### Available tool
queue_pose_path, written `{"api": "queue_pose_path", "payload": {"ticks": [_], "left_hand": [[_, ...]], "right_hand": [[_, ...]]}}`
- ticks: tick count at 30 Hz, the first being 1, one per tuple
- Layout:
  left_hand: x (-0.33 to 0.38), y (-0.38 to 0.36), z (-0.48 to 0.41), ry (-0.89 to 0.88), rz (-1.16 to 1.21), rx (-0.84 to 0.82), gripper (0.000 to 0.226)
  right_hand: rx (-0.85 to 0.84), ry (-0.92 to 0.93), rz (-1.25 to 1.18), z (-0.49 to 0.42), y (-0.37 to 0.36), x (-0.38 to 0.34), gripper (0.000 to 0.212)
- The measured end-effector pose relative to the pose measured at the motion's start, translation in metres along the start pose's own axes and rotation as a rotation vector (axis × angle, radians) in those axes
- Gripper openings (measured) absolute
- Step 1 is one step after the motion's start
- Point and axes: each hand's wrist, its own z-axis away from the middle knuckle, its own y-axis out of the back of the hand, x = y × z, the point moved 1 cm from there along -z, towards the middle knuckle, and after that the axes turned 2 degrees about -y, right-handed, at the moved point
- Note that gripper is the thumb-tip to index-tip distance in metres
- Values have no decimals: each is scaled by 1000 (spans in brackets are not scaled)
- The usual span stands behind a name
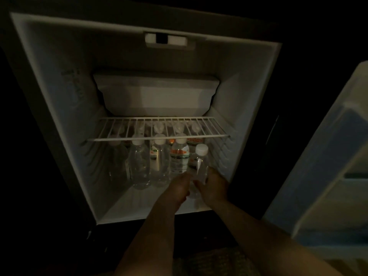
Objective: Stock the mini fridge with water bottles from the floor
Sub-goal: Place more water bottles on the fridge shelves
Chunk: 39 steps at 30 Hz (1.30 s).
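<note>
Mini fridge (49,80) is open. Water bottles (139,166) stand upright in rows beneath the wire shelf (159,137). Both forearms reach in. The left hand (178,189) and right hand (215,186) clasp a white-capped bottle (200,164) from either side, upright at the front row's right end.

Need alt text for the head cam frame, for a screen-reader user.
The left hand and right hand hold a water bottle at the front right of the floor of the mini fridge, beside other bottles standing under the wire shelf. The fridge door hangs open at the right, and the scene is dim.
</note>
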Motion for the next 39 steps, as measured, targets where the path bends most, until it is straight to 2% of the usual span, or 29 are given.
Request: {"api": "queue_pose_path", "payload": {"ticks": [3,8,11,16,20,25,29,33,36,39], "left_hand": [[-3,-5,-6,-3,125,1,22],[-9,-15,-17,-20,260,29,43],[-10,-21,-21,-25,344,51,43],[-11,-21,-23,-46,404,42,40],[-14,-24,-25,-58,374,10,39],[-17,-25,-28,-45,350,-21,15],[-10,-17,-21,-38,236,11,29],[4,-8,-7,-34,68,91,28],[15,-2,6,-66,-54,103,28],[31,2,27,-105,-143,100,26]], "right_hand": [[47,-55,-58,-6,-5,0,40],[93,-161,-152,-15,-11,-1,29],[99,-187,-251,-19,-13,1,23],[39,-182,-454,-23,-14,4,27],[-74,-187,-407,-28,-15,10,37],[-147,-241,-412,-34,-18,11,46],[-133,-283,-507,-35,-13,6,41],[-147,-305,-297,-31,1,-3,46],[-175,-263,-380,-23,14,-12,43],[-180,-250,-466,-10,29,-27,26]]}}
